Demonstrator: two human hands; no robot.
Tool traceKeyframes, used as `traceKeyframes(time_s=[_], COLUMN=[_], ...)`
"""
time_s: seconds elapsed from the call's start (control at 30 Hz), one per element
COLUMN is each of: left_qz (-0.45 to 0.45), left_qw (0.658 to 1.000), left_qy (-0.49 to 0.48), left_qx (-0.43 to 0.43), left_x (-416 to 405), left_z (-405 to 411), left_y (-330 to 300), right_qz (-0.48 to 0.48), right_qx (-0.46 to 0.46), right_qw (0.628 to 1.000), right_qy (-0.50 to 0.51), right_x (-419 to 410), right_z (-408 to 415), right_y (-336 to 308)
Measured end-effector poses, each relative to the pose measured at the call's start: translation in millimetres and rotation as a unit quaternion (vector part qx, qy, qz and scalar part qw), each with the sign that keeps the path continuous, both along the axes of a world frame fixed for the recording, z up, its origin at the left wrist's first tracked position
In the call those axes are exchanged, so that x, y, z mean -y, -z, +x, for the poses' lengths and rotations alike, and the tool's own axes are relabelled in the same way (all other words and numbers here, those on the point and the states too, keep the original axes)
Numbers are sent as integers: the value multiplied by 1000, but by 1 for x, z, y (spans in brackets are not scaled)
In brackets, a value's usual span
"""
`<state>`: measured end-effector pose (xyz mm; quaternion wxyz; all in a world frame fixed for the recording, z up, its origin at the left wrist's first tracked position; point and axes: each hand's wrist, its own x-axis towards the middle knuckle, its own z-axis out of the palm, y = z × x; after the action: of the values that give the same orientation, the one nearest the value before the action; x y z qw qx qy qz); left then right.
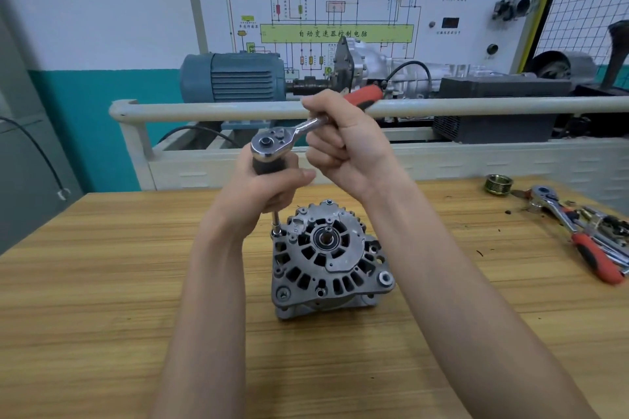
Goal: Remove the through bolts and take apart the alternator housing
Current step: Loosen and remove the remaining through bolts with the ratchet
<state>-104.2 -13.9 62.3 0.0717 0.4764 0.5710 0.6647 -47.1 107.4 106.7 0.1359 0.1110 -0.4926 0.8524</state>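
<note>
Wooden counter (102,282) carries one alternator (328,258), standing in the middle. One extension bar (275,219) meets a through bolt at its left rim; the left hand (269,189) wraps it, and should keep it vertical. The right hand (343,143) grips one ratchet (292,136). Farther right lie one pulley (498,184) and spare ratchets (578,235), apparently two.

Single head-worn wide-angle view, forward and down, close over the hands (306,160) above a wooden table (102,282).

Both hands (269,185) (343,143) grip a ratchet (272,146) above the alternator (328,258).
</note>
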Motion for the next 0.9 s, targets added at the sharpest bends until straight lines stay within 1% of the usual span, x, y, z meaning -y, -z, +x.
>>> traceKeyframes(time_s=[0.07, 0.13, 0.17, 0.2, 0.27, 0.3, 0.37, 0.43, 0.53, 0.6, 0.67, 0.7, 0.77, 0.83, 0.9], left_qz=[39, 84, 99, 103, 85, 69, 60, 61, 35, 14, 8, 20, 66, 110, 118], left_qw=[996, 979, 969, 964, 971, 978, 990, 995, 999, 1000, 1000, 999, 991, 972, 964], left_qy=[-74, -178, -217, -235, -218, -192, -126, -78, -33, -10, -13, -32, -108, -189, -221], left_qx=[23, 53, 65, 69, 52, 35, 4, -13, -2, 7, 12, 20, 50, 85, 91], left_x=[-7, -19, -25, -28, -25, -21, -10, -3, -2, -2, -1, -2, -8, -18, -23], left_z=[2, 6, 9, 11, 10, 7, 2, -2, -2, -1, 1, 1, 1, 4, 6], left_y=[-1, -2, -3, -3, -2, -1, -1, 0, 1, 0, -1, -1, -2, -2, -2], right_qz=[-50, -84, -98, -110, -116, -108, -83, -46, 15, 29, 7, -16, -59, -90, -103], right_qx=[-39, -89, -119, -146, -168, -157, -106, -48, 12, 20, -2, -24, -80, -125, -137], right_qw=[995, 978, 967, 957, 954, 960, 979, 995, 1000, 999, 1000, 999, 989, 972, 965], right_qy=[78, 170, 204, 224, 222, 206, 156, 81, -14, -30, -8, 21, 106, 178, 198], right_x=[7, 18, 24, 29, 30, 28, 18, 5, -6, -7, -3, 2, 16, 31, 36], right_z=[5, 11, 14, 15, 16, 15, 11, 5, -2, -2, 1, 4, 9, 14, 15], right_y=[12, 28, 35, 39, 40, 37, 26, 14, -2, -4, 2, 8, 23, 35, 37])
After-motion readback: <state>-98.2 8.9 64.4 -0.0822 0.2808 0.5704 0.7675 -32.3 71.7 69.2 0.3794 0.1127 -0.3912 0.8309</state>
